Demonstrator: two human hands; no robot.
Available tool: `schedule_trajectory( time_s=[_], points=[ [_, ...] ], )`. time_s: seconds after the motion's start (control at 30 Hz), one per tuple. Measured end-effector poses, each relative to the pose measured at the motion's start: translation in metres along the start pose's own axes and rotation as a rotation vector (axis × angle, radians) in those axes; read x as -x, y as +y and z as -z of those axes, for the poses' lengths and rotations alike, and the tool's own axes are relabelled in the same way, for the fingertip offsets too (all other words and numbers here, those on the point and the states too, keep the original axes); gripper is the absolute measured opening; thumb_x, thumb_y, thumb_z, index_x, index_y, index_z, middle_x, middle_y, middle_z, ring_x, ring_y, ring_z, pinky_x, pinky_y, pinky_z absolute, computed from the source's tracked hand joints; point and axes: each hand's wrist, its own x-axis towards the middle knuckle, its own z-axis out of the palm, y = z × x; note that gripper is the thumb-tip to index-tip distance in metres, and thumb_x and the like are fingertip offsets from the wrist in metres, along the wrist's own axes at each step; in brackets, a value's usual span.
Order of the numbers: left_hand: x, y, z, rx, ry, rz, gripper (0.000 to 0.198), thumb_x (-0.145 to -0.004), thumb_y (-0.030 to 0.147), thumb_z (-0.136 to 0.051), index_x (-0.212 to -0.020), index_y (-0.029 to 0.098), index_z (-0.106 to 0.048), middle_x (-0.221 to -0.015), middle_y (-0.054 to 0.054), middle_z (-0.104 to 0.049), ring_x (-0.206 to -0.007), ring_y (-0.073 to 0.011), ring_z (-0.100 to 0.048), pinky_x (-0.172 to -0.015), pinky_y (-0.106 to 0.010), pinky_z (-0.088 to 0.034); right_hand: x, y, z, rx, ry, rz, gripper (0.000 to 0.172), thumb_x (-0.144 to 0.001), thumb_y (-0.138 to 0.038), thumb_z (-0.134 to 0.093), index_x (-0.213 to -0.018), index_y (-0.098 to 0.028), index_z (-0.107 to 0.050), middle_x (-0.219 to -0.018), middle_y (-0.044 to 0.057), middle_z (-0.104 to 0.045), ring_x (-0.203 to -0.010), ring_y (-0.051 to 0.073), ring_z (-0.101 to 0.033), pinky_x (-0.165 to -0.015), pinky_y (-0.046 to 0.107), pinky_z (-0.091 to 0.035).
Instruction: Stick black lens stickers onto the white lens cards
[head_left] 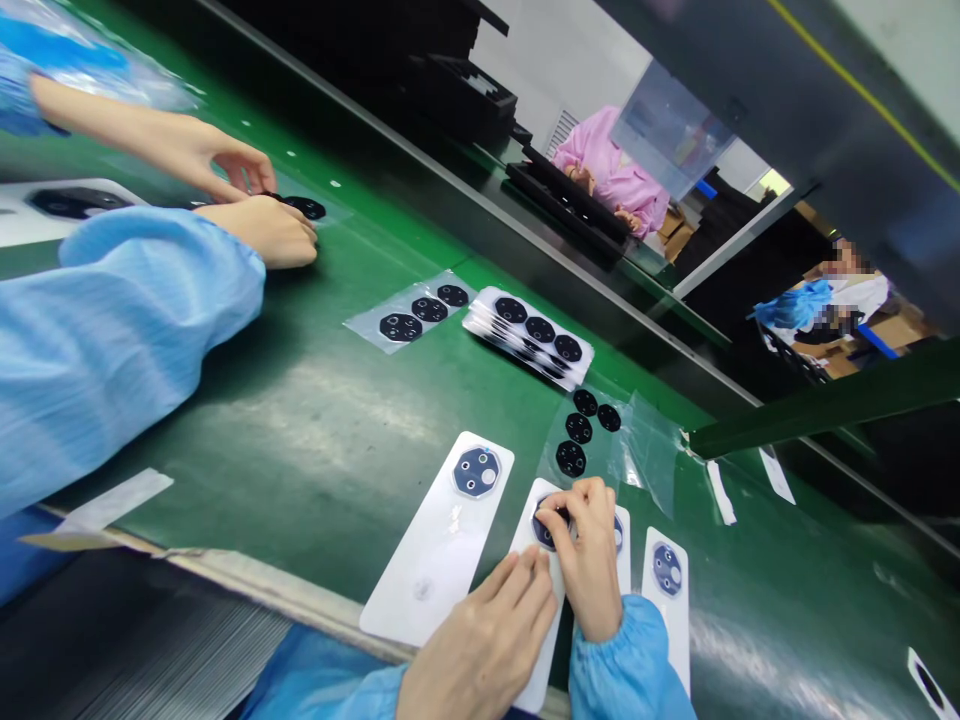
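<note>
A white rectangular panel (551,655) lies on the green bench in front of me, partly covered by both hands. My left hand (487,630) rests flat on it, fingers stretched out and close together. At the panel's top end, my right hand (587,550) pinches a black octagonal piece (545,528) with thumb and finger, at the dark octagon area; the fingers hide part of it. On the left lies another white panel (450,545) with a blue-grey octagon. Two more panels sit to the right: one half hidden by my right hand, and an uncovered narrow panel (667,555).
Beyond my hands are a clear sheet with black octagons (578,428), a stack of white panels (529,335) and another octagon sheet (412,312). At left, a co-worker's hands (262,225) work on the green bench (300,450). A green post (825,400) stands at right.
</note>
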Motion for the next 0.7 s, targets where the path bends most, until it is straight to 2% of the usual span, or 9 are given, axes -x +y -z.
schedule_trajectory(
  time_s=[0.13,0.3,0.4,0.47,0.53,0.63,0.7],
  points=[
    [0.001,0.001,-0.002,0.007,-0.011,0.001,0.036,-0.084,-0.001,-0.026,-0.098,0.009,-0.058,-0.107,-0.012,-0.066,-0.099,-0.0209,-0.063,-0.093,-0.033,-0.043,-0.007,0.004,0.000,-0.057,0.028,-0.042,0.013,-0.086,-0.021,-0.056,-0.074,-0.022,-0.061,-0.086,0.002,-0.046,-0.090,0.021,-0.045,-0.082,0.036,-0.036],
    [-0.002,0.006,-0.006,0.053,0.032,0.048,0.034,-0.081,-0.004,-0.029,-0.095,0.007,-0.057,-0.104,-0.014,-0.065,-0.096,-0.0219,-0.063,-0.088,-0.033,-0.048,-0.007,-0.010,0.023,-0.214,0.197,-0.131,0.013,-0.086,-0.030,-0.055,-0.078,-0.022,-0.059,-0.087,0.002,-0.049,-0.086,0.019,-0.048,-0.079,0.033,-0.036],
    [-0.006,0.003,-0.001,0.181,0.036,0.088,0.024,-0.083,-0.001,-0.036,-0.087,0.010,-0.058,-0.098,-0.011,-0.065,-0.090,-0.0222,-0.063,-0.080,-0.034,-0.052,-0.007,-0.027,0.026,-0.315,0.110,-0.179,0.015,-0.086,-0.034,-0.055,-0.079,-0.022,-0.058,-0.084,0.001,-0.051,-0.078,0.017,-0.048,-0.071,0.031,-0.037],
    [-0.004,-0.004,0.007,0.307,0.067,0.101,0.020,-0.085,0.003,-0.040,-0.080,0.013,-0.056,-0.091,-0.008,-0.064,-0.084,-0.0203,-0.063,-0.074,-0.032,-0.054,-0.011,-0.036,0.019,-0.367,0.018,-0.174,0.015,-0.086,-0.034,-0.054,-0.078,-0.022,-0.057,-0.081,0.000,-0.052,-0.074,0.016,-0.048,-0.068,0.030,-0.038],
    [0.002,-0.016,0.017,0.362,0.131,0.108,0.021,-0.089,0.006,-0.039,-0.082,0.013,-0.058,-0.088,-0.007,-0.066,-0.085,-0.0186,-0.064,-0.075,-0.031,-0.055,-0.016,-0.044,0.006,-0.346,-0.007,-0.124,0.013,-0.086,-0.030,-0.054,-0.076,-0.022,-0.057,-0.081,0.000,-0.051,-0.075,0.017,-0.049,-0.069,0.030,-0.039],
    [0.019,-0.036,0.023,0.207,0.202,0.167,0.028,-0.093,0.006,-0.032,-0.101,0.010,-0.059,-0.102,-0.011,-0.069,-0.101,-0.0194,-0.064,-0.086,-0.033,-0.055,-0.024,-0.051,-0.016,-0.179,0.020,-0.004,0.012,-0.085,-0.023,-0.055,-0.075,-0.022,-0.060,-0.084,0.001,-0.049,-0.086,0.019,-0.049,-0.077,0.033,-0.038],
    [0.029,-0.044,0.022,0.082,0.186,0.193,0.032,-0.092,0.004,-0.031,-0.107,0.009,-0.059,-0.109,-0.013,-0.069,-0.105,-0.0203,-0.064,-0.088,-0.035,-0.055,-0.026,-0.054,-0.028,-0.074,0.009,0.067,0.012,-0.085,-0.017,-0.056,-0.075,-0.022,-0.061,-0.085,0.001,-0.047,-0.089,0.020,-0.047,-0.081,0.035,-0.037]
  ],
)
